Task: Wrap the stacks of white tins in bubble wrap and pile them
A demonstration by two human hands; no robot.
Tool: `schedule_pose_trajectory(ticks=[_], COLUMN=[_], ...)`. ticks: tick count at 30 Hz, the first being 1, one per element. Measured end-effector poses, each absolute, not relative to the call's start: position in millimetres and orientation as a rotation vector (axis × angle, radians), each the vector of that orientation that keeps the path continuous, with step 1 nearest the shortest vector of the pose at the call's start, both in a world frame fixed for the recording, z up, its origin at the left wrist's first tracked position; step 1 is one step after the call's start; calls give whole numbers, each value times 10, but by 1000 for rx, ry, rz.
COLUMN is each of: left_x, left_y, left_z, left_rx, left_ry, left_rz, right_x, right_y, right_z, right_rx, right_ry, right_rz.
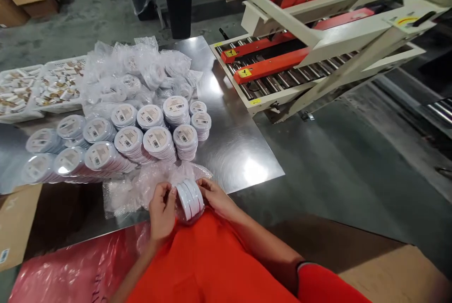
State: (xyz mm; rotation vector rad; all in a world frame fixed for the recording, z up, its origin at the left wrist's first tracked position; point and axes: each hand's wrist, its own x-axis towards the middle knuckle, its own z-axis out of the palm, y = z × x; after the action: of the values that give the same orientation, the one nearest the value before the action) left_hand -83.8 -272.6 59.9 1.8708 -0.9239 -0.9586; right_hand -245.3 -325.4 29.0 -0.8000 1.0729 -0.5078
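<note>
Close to my body, at the table's front edge, a short stack of round white discs (pixel 189 199) is tilted on its side between my hands. My left hand (pixel 163 211) pinches the stack's left end with thumb and finger. At its upper right side, my right hand (pixel 216 195) grips it with the fingertips. Clear bubble wrap (pixel 141 185) lies on the table just beyond my hands, and some clear wrap shows under the stack. Behind it stand rows of stacked round discs (pixel 157 140) with printed, barcoded labels on top.
Bubble-wrapped bundles (pixel 137 69) are heaped behind the stacks. White trays (pixel 60 86) of small white and amber pieces stand at the left. A roller conveyor machine (pixel 282 58) adjoins the steel table (pixel 243 152). Cardboard (pixel 21 223) and a pink plastic bag (pixel 81 265) are at lower left.
</note>
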Motion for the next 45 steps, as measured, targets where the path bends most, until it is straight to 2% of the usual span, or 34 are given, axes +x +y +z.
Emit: schedule_pose_trajectory(ticks=[7,10,16,19,23,28,30,33,34,36,39,45], left_x=[-710,-684,-665,-708,-848,-704,-435,152,365,761,1169,1533], left_y=[-2676,-2663,-2661,-2717,-2881,-3120,-3269,-3635,-3795,-4163,-4790,-5822], left_z=[534,493,609,676,711,1183,1575,2192,2362,2606,2701,2369], left_rx=[2020,2019,1957,1947,1808,1727,1790,1930,1988,2036,2086,2450], left_ry=[-1223,-1271,-1083,-1184,-1323,-1188,-1120,-987,-967,-1246,-1484,-1777], left_rz=[-926,-914,-1036,-1061,-1327,-1357,-1245,-968,-794,-404,-261,172], right_x=[-2491,-2552,-2566,-2502,-2383,-2621,-2846,-3158,-3232,-3324,-3340,-3304], right_y=[-3307,-3380,-3464,-3454,-3392,-3517,-3650,-3832,-3871,-3917,-3943,-4044], right_z=[345,427,337,314,403,638,727,789,782,726,574,332], right_rx=[-1630,-1792,-1856,-1801,-1651,-1401,-1296,-1216,-1200,-1183,-1190,-1269], right_ry=[1332,1329,1368,1272,1040,1290,1461,1606,1627,1664,1718,1747], right_rz=[-574,-506,-442,-530,-583,-938,-1087,-1137,-1123,-1087,-1033,-960])
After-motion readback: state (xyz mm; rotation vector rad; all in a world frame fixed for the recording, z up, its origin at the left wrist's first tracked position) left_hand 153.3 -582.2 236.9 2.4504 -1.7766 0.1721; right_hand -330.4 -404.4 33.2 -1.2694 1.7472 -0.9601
